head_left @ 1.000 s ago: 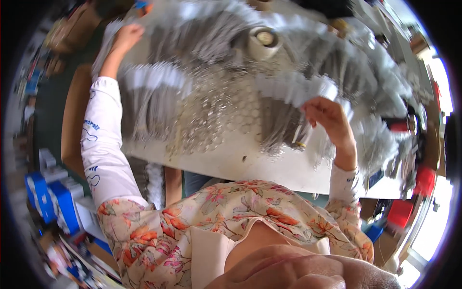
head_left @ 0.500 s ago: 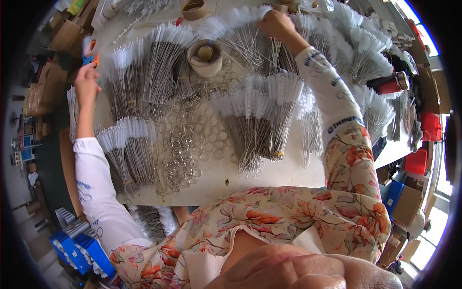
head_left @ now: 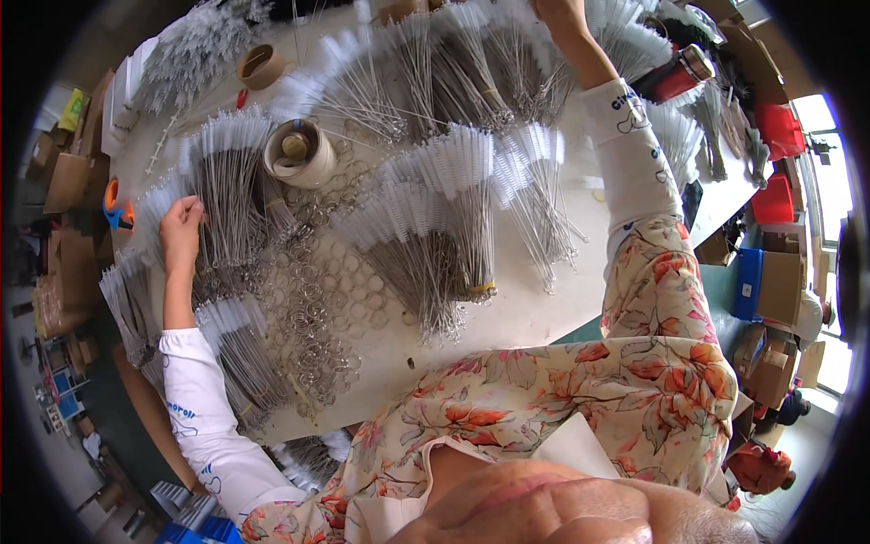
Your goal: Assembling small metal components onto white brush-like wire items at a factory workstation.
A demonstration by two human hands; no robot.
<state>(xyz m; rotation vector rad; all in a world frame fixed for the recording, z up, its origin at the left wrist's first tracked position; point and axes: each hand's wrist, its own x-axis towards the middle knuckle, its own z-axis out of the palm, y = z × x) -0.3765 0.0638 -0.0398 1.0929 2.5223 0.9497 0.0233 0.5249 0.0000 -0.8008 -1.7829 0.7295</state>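
Note:
My left hand (head_left: pixel 180 228) is at the left of the table beside a dense bundle of white-bristled wire brushes (head_left: pixel 231 195). Its fingers are curled together; whatever they hold, if anything, is hidden. Scissors (head_left: pixel 116 207) with orange and blue handles lie just left of it. My right hand (head_left: pixel 564 16) reaches to the far right, over more brushes (head_left: pixel 521 54), and the top of the picture cuts it off, so its fingers do not show fully. Between my arms lie a brush bundle with a yellow band (head_left: pixel 471 208), a looser brush group (head_left: pixel 535 195) and a heap of metal rings (head_left: pixel 304 308).
A tape roll (head_left: pixel 299 154) with a smaller roll inside stands mid-table; a brown tape ring (head_left: pixel 260 67) sits behind it. A red and black flask (head_left: pixel 675 74) is at the right. Red bins (head_left: pixel 778 127) and cardboard boxes (head_left: pixel 781 281) stand beyond. Another person (head_left: pixel 759 467) is at lower right.
My view has turned to the right. My left hand has moved away from the scissors to the brush bundle, its fingers now curled. The right hand has reached farther, partly out of the picture.

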